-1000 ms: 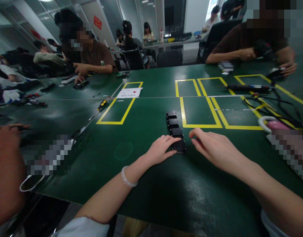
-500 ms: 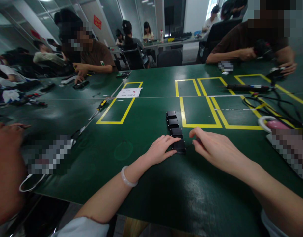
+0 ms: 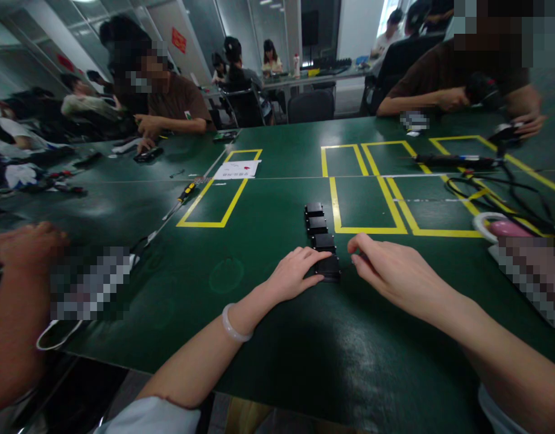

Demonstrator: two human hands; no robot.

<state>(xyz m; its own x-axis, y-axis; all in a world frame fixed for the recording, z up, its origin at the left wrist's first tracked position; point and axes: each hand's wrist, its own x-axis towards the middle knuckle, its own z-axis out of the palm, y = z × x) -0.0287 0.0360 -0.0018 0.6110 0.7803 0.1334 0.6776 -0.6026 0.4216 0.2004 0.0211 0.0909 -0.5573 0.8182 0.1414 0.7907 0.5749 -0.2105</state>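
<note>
Several small black box-shaped modules (image 3: 317, 225) stand in a row on the green table (image 3: 268, 374). At the near end of that row, my left hand (image 3: 295, 272) is closed on the nearest black module (image 3: 330, 266), thumb at its near corner and forefinger across its top. A pale bracelet (image 3: 236, 325) circles the left wrist. Just right of this module, and apart from it, my right hand (image 3: 379, 262) hovers with its fingers curled and pressed in. What lies between those fingertips, if anything, is too small to make out.
Yellow tape rectangles (image 3: 370, 230) mark the table beyond the modules. A black-and-yellow screwdriver (image 3: 187, 191) lies to the left. Dark cables (image 3: 494, 199) and a white tape roll (image 3: 484, 226) are at right. A co-worker's arm (image 3: 24, 289) rests at far left; others sit opposite.
The co-worker's arm at far left has shifted, with more of the hand showing. My right hand has moved very slightly right; my left hand and the modules stay put.
</note>
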